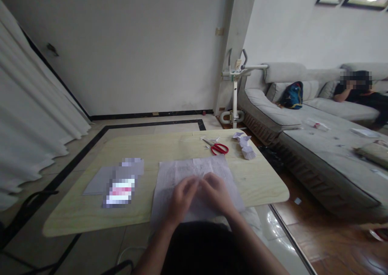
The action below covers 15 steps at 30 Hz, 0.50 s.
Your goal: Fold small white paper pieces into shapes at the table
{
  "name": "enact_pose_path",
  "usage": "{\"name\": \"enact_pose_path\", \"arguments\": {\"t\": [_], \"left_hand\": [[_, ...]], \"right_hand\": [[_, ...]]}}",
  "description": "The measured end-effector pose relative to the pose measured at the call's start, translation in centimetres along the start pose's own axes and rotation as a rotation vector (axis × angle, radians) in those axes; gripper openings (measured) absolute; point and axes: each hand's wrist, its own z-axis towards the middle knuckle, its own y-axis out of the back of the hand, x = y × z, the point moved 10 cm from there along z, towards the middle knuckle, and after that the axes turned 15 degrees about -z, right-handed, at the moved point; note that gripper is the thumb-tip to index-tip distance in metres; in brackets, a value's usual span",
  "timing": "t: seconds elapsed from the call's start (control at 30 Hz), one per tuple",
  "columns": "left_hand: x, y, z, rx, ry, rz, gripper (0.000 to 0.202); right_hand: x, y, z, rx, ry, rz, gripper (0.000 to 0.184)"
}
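Note:
My left hand (184, 194) and my right hand (216, 190) meet fingertip to fingertip above a large creased sheet of printed paper (172, 170). Both sets of fingers are pinched together. A small whitish bit seems to lie between them, but blur and the fingers hide what it is. The sheet reaches over the table's near edge towards my body. Beyond it lies a pair of scissors (218, 148) with red handles, its blades pointing away to the left. Small white scraps (216, 139) surround the blades. Crumpled or folded paper pieces (247, 146) rest at the far right.
The pale wooden table (145, 145) has rounded corners. White papers (98, 180) and a blurred-out bright item (121, 190) lie on its left. A sofa (321, 133) with a blue backpack (293, 95) and a seated person (360, 95) is at right. White exercise equipment (235, 93) stands behind.

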Motion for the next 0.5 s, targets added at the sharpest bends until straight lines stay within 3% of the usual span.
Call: {"name": "enact_pose_path", "arguments": {"t": [0.5], "left_hand": [[0.28, 0.13, 0.0, -0.019, -0.023, 0.074, 0.029]], "right_hand": [[-0.06, -0.19, -0.03, 0.0, -0.002, -0.016, 0.017]]}}
